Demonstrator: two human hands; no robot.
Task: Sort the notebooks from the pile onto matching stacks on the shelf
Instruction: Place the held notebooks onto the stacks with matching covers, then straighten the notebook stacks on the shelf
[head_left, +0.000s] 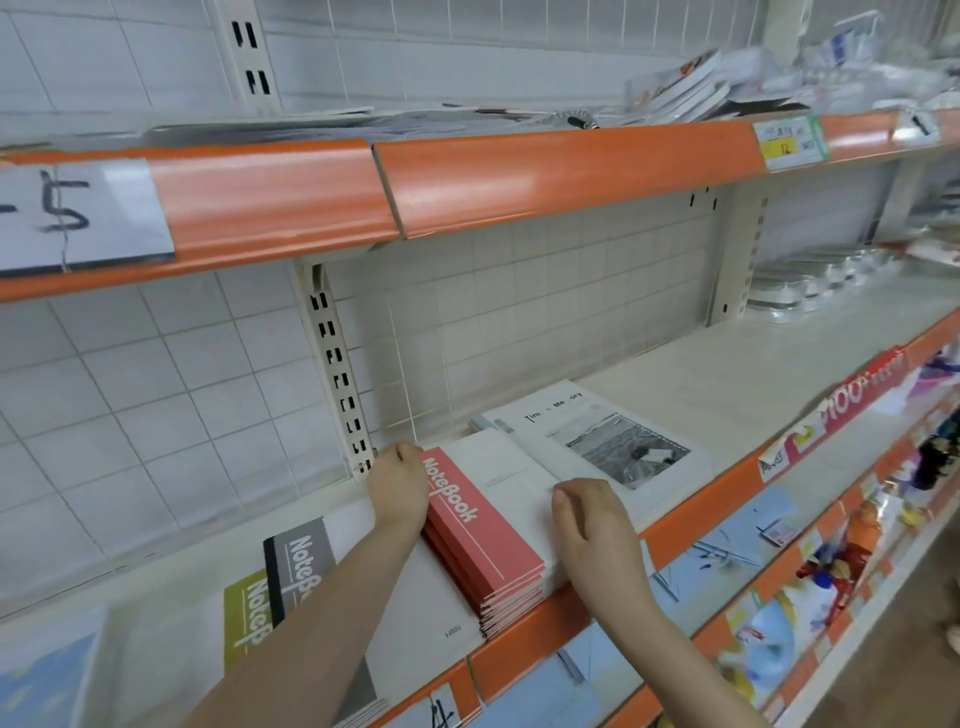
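A stack of red-and-white notebooks (483, 525) lies on the middle shelf (727, 415). My left hand (397, 486) holds the stack's far left corner, fingers curled over its back edge. My right hand (592, 519) rests on the white right half of the top cover, fingers bent down. To the left lie a grey notebook (298, 561) and an olive-green notebook (248, 613), partly overlapping and partly hidden by my left forearm. A white "Time Memory" notebook (597, 436) with a grey photo lies right behind the red stack.
The orange upper shelf (519, 176) overhangs close above, loaded with a jumble of notebooks (685, 88). Silver-wrapped packs (810, 280) sit far right on the middle shelf. A white upright (337, 374) stands behind my left hand. Lower shelves hold colourful stationery (831, 571).
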